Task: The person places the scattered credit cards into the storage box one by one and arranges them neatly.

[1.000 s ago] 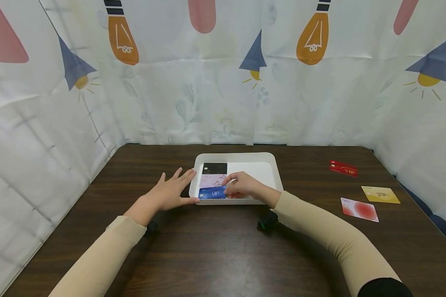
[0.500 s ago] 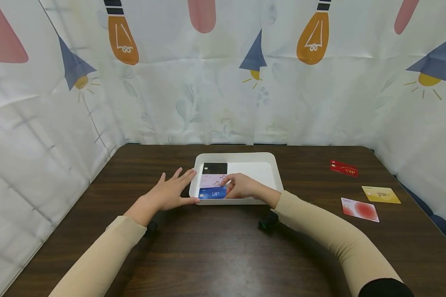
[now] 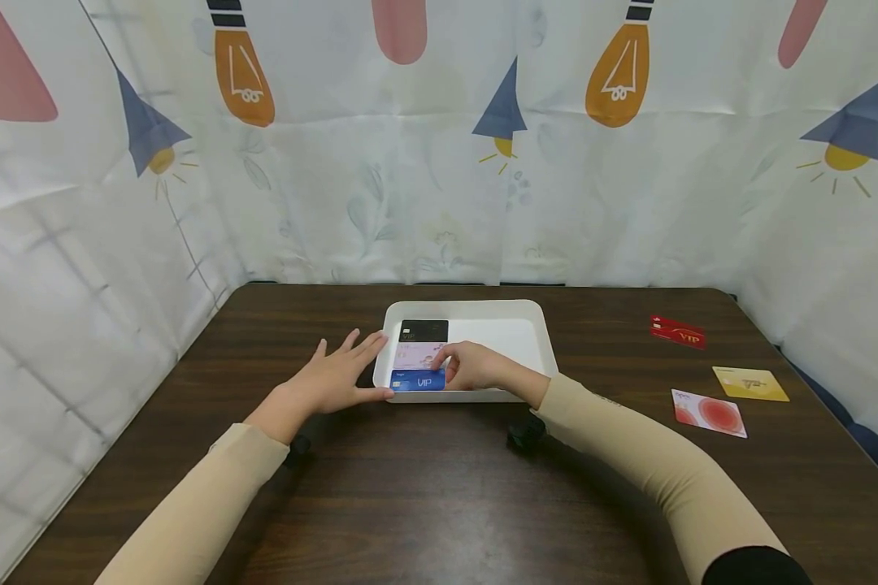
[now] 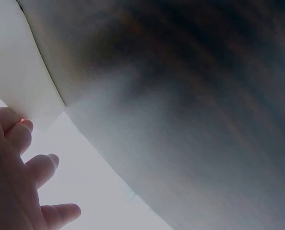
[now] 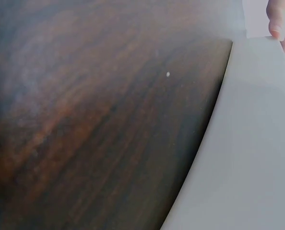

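Note:
A white tray (image 3: pixel 475 396) sits on the table. Down its left side lie a black card (image 3: pixel 423 331), a pink card (image 3: pixel 411 355) and a blue VIP card (image 3: pixel 415 380), one below another. My right hand (image 3: pixel 477 366) reaches in over the tray's front wall. Its bent fingers and thumb grip the right end of the blue card, the index fingertip at the border with the pink card. With fingers spread, my left hand (image 3: pixel 331 380) touches the tray's left rim. In the left wrist view, the fingers (image 4: pixel 41 168) show beside the tray's pale wall.
On the table's right side lie a red VIP card (image 3: pixel 677 331), a yellow card (image 3: pixel 749 383) and a pink-and-red card (image 3: pixel 708 413). The dark wooden table (image 3: pixel 410 496) ends at a patterned curtain (image 3: pixel 439 203) behind.
My right fingers have shifted slightly; earlier they covered the blue card's right end, and now more of it shows. The blue card has barely moved. My left hand stays at the rim.

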